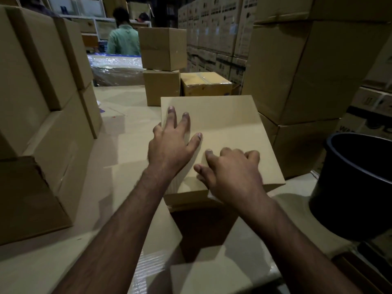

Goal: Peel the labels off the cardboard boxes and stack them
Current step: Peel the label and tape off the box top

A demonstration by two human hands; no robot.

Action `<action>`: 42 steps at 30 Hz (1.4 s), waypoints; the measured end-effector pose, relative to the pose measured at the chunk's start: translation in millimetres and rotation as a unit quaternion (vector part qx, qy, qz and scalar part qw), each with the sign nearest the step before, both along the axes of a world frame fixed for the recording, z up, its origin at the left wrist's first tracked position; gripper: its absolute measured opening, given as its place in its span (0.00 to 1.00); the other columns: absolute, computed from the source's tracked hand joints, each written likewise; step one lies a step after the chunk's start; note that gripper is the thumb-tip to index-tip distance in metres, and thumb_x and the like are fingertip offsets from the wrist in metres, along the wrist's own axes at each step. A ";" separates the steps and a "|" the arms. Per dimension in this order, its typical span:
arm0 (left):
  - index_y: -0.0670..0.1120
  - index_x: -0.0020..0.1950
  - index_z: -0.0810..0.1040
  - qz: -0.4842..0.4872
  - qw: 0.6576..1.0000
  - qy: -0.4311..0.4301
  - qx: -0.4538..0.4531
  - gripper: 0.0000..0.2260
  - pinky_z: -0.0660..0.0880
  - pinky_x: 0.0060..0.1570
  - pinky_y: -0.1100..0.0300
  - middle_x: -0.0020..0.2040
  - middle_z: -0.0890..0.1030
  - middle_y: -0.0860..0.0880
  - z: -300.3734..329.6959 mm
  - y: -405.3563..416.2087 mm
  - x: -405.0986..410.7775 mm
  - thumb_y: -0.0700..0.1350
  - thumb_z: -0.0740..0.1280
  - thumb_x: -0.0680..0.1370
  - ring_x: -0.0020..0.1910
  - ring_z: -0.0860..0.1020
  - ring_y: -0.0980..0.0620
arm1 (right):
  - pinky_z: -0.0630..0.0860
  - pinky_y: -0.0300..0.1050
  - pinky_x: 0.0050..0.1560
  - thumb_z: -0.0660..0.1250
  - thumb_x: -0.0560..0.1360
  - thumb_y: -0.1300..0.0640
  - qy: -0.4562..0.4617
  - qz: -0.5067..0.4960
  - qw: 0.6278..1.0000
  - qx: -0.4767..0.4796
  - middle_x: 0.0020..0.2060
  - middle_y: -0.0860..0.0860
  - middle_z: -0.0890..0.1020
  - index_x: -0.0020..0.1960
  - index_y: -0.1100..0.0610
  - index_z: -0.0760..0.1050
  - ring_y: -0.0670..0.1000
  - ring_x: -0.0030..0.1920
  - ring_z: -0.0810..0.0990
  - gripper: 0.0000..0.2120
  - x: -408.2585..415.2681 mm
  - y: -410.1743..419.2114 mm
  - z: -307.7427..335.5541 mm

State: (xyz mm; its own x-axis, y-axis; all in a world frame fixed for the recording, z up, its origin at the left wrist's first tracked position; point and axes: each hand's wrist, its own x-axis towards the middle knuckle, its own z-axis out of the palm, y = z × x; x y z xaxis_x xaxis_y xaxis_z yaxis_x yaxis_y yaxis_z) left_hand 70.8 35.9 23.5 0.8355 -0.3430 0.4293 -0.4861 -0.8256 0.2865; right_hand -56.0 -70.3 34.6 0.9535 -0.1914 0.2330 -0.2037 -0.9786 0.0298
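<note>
Cardboard box dead centre on the pale work surface, top face near-square, no clear long axis, far edge turned slightly leftward. Left hand flat on top, fingers straight and spread — holding nothing. Right hand at the near edge, fingers curled; whether pinching anything, cannot tell. Printing on background cartons unreadable — too dark.

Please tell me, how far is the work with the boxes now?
Done: stacks of cardboard boxes stand at left. In hand: left hand rests flat on the box top; right hand curls at its near edge, perhaps at a label. Left: stacking this box.
</note>
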 end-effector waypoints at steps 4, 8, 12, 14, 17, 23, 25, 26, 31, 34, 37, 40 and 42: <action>0.56 0.81 0.53 -0.015 1.000 0.009 0.001 0.31 0.73 0.61 0.43 0.83 0.46 0.50 3.0 1.3 7.0 0.65 0.54 0.81 0.75 0.61 0.36 | 0.63 0.56 0.58 0.47 0.80 0.34 0.021 0.006 1.000 -0.004 0.59 0.50 0.77 0.77 0.47 0.57 0.54 0.60 0.72 0.30 -19.6 9.2 -7.2; 0.57 0.81 0.53 -0.015 1.000 0.008 -0.002 0.31 0.73 0.60 0.44 0.83 0.46 0.51 -0.1 1.4 6.7 0.66 0.54 0.81 0.75 0.61 0.37 | 0.65 0.56 0.59 0.50 0.80 0.34 0.021 0.000 1.000 0.020 0.57 0.51 0.76 0.74 0.45 0.62 0.53 0.58 0.72 0.27 -11.6 4.0 0.9; 0.57 0.81 0.54 -0.015 1.000 0.019 -0.007 0.31 0.73 0.60 0.43 0.83 0.46 0.51 1.8 -0.9 13.8 0.66 0.55 0.80 0.75 0.61 0.37 | 0.66 0.57 0.59 0.49 0.80 0.34 0.020 -0.013 1.000 -0.008 0.57 0.52 0.77 0.72 0.47 0.65 0.54 0.58 0.73 0.27 12.4 0.7 9.7; 0.57 0.81 0.55 -0.017 0.999 0.026 -0.010 0.31 0.73 0.61 0.43 0.83 0.47 0.51 3.1 -0.8 16.8 0.66 0.55 0.80 0.75 0.62 0.37 | 0.65 0.57 0.59 0.48 0.80 0.34 0.040 -0.001 0.999 -0.009 0.57 0.51 0.76 0.75 0.47 0.60 0.54 0.59 0.72 0.28 -4.0 5.5 3.4; 0.57 0.81 0.55 -0.020 1.000 0.018 -0.008 0.31 0.73 0.61 0.43 0.83 0.47 0.51 1.4 -1.1 16.3 0.66 0.56 0.80 0.75 0.62 0.37 | 0.64 0.56 0.59 0.47 0.80 0.35 0.034 0.015 0.999 0.029 0.55 0.49 0.76 0.75 0.43 0.59 0.52 0.58 0.72 0.26 -25.0 6.8 -1.9; 0.57 0.81 0.56 -0.011 1.000 0.024 -0.006 0.31 0.72 0.62 0.42 0.83 0.48 0.51 1.4 -3.4 21.5 0.66 0.56 0.80 0.75 0.62 0.37 | 0.65 0.57 0.58 0.50 0.81 0.37 0.001 -0.006 0.999 0.037 0.56 0.52 0.77 0.70 0.46 0.69 0.54 0.58 0.73 0.24 20.7 -1.6 12.6; 0.57 0.81 0.57 -0.013 0.999 0.032 -0.006 0.31 0.71 0.63 0.42 0.83 0.49 0.51 4.2 -4.0 22.8 0.66 0.56 0.80 0.75 0.62 0.37 | 0.64 0.57 0.59 0.49 0.81 0.36 0.032 -0.003 0.999 0.018 0.58 0.52 0.76 0.73 0.47 0.64 0.54 0.59 0.72 0.26 5.2 4.2 7.3; 0.57 0.81 0.57 -0.016 0.999 0.030 -0.004 0.31 0.71 0.63 0.42 0.83 0.49 0.51 4.4 -4.0 22.7 0.66 0.56 0.80 0.75 0.63 0.37 | 0.64 0.57 0.59 0.48 0.81 0.36 0.041 0.002 0.999 0.015 0.58 0.52 0.76 0.74 0.46 0.62 0.54 0.59 0.72 0.26 -7.0 6.8 1.9; 0.56 0.81 0.56 -0.013 1.000 0.024 0.005 0.30 0.71 0.63 0.42 0.83 0.49 0.51 3.8 -2.9 18.1 0.65 0.56 0.80 0.74 0.63 0.36 | 0.65 0.56 0.56 0.49 0.81 0.37 -0.018 0.012 0.999 0.046 0.52 0.51 0.77 0.65 0.46 0.73 0.53 0.55 0.73 0.22 5.5 1.4 6.3; 0.57 0.80 0.57 -0.018 0.999 0.051 -0.003 0.30 0.68 0.66 0.42 0.83 0.50 0.51 7.6 -4.1 26.8 0.65 0.56 0.80 0.75 0.62 0.36 | 0.66 0.56 0.56 0.51 0.82 0.39 -0.035 0.022 0.995 0.091 0.50 0.51 0.80 0.61 0.48 0.78 0.54 0.53 0.76 0.22 40.5 -8.3 13.7; 0.58 0.80 0.57 -0.034 0.996 0.079 0.005 0.30 0.65 0.69 0.42 0.83 0.50 0.52 10.9 -7.3 42.1 0.66 0.55 0.80 0.76 0.60 0.37 | 0.74 0.55 0.58 0.55 0.83 0.43 -0.074 0.071 0.942 0.319 0.51 0.50 0.84 0.60 0.50 0.81 0.52 0.53 0.80 0.19 49.5 -30.8 12.4; 0.58 0.81 0.57 -0.040 0.994 0.101 0.026 0.30 0.63 0.71 0.41 0.82 0.51 0.50 11.5 -11.7 54.4 0.67 0.53 0.80 0.78 0.56 0.37 | 0.69 0.41 0.63 0.53 0.85 0.52 -0.129 0.129 0.849 0.496 0.66 0.47 0.77 0.71 0.54 0.73 0.43 0.63 0.72 0.18 50.4 -50.3 15.0; 0.56 0.79 0.61 -0.017 0.995 0.082 0.058 0.29 0.64 0.70 0.41 0.81 0.57 0.47 13.3 -16.2 59.1 0.65 0.53 0.81 0.78 0.56 0.37 | 0.68 0.38 0.57 0.48 0.85 0.55 -0.133 0.126 0.823 0.538 0.61 0.45 0.75 0.72 0.54 0.69 0.42 0.59 0.72 0.19 53.5 -55.7 19.1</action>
